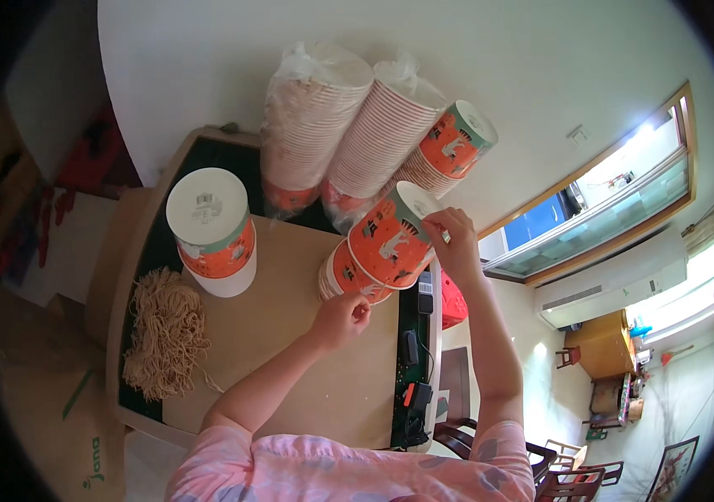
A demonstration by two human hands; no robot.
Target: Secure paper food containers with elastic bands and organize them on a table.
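Observation:
An orange and green paper bucket (pixel 390 243) with animal pictures sits upside down over another orange bucket (pixel 348 274), a little right of the table's middle. My right hand (pixel 455 238) pinches the upper right edge of the top bucket, by its pale base. Close to the lower rim, my left hand (pixel 342 320) is closed with its fingers curled in. Whatever it may hold is too small or hidden to tell. At the left stands another upturned bucket (pixel 219 249) over a white one (pixel 231 280). A tangled bundle of beige string (pixel 166 335) lies in front of it.
Two tall plastic-wrapped stacks of buckets (pixel 311 125) (pixel 386 134) lean by the wall, with a shorter stack (pixel 449 149) beside them. A cardboard sheet (pixel 290 376) covers much of the table. Small black devices (pixel 411 347) and cables line its right edge. A cardboard box (pixel 47 402) stands left.

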